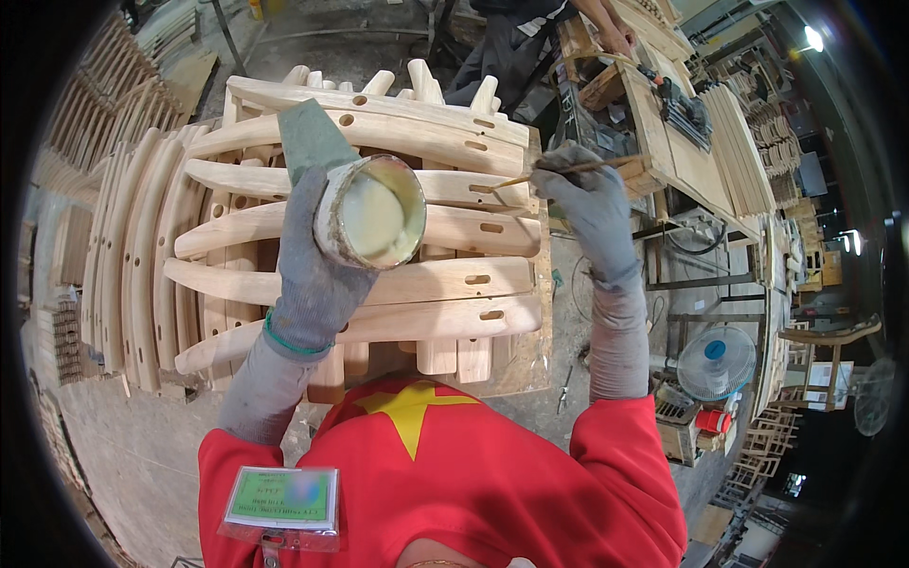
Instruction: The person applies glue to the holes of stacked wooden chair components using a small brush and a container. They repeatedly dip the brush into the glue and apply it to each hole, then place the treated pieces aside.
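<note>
My left hand, in a grey glove, is closed around a smeared round pot tilted so its mouth faces up. Inside lies a thick cream-coloured paste, probably glue. A flat green-grey sheet sticks out past that hand's fingers; its kind I cannot tell. My right hand, also gloved, pinches a thin wooden stick. The stick's tip meets the slot at the right end of a curved wooden rail. Several similar slotted rails lie side by side beneath both hands.
More curved rails are stacked at the left. Beyond the pile, a person in dark clothes works at a bench bearing a black tool. A fan stands at the right, near a red container.
</note>
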`<state>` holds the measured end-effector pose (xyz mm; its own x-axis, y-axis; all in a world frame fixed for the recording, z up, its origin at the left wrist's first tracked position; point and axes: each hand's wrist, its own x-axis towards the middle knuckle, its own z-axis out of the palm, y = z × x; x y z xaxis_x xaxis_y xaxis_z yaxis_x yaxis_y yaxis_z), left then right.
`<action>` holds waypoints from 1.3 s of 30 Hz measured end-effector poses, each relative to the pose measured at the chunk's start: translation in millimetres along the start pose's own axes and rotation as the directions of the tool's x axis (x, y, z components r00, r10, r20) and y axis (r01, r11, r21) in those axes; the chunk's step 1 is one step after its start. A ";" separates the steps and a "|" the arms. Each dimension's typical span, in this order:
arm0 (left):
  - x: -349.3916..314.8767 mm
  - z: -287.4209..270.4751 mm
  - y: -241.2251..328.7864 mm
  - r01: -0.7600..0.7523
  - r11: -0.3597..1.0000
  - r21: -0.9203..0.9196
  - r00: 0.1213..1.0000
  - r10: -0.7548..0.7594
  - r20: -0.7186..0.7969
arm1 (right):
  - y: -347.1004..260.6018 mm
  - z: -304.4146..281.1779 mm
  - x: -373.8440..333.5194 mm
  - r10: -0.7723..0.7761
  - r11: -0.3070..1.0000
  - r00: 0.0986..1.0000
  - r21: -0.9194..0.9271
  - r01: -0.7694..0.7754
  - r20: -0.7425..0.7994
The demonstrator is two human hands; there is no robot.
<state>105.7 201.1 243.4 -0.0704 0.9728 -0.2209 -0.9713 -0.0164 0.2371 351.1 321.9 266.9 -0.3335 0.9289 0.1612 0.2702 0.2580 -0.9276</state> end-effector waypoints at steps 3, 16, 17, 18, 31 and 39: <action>-1.7 -1.7 -1.9 0.009 1.000 -0.004 1.000 -0.009 0.020 | -42.4 -0.1 -22.1 0.097 0.981 0.993 0.174 -0.083 -0.069; -21.0 -1.5 -17.9 -0.133 0.950 0.282 0.947 0.037 0.319 | -63.1 30.8 -73.3 0.010 0.894 0.978 0.437 -0.102 0.208; -20.8 -2.1 -18.5 -0.136 0.950 0.281 0.948 0.042 0.316 | -57.9 29.8 -74.9 0.009 0.875 0.980 0.473 -0.105 0.200; -20.7 -3.2 -18.9 -0.117 0.957 0.264 0.952 0.033 0.303 | -52.2 29.1 -76.7 0.068 0.841 0.981 0.519 -0.153 0.180; -16.0 -29.8 -7.2 -0.523 0.574 0.630 0.850 0.303 0.430 | 3.9 6.9 -63.7 0.188 0.894 0.938 0.446 -0.042 -0.290; -18.1 -31.1 3.0 -0.597 -0.151 0.788 0.702 0.376 0.605 | 17.1 15.4 -57.7 0.175 0.933 0.927 0.357 -0.048 -0.331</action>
<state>97.0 176.2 218.7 -0.2770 0.8169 0.5059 0.3676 -0.3964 0.8413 361.0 268.7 236.5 0.0366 0.9944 0.0989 -0.0540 0.1008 -0.9934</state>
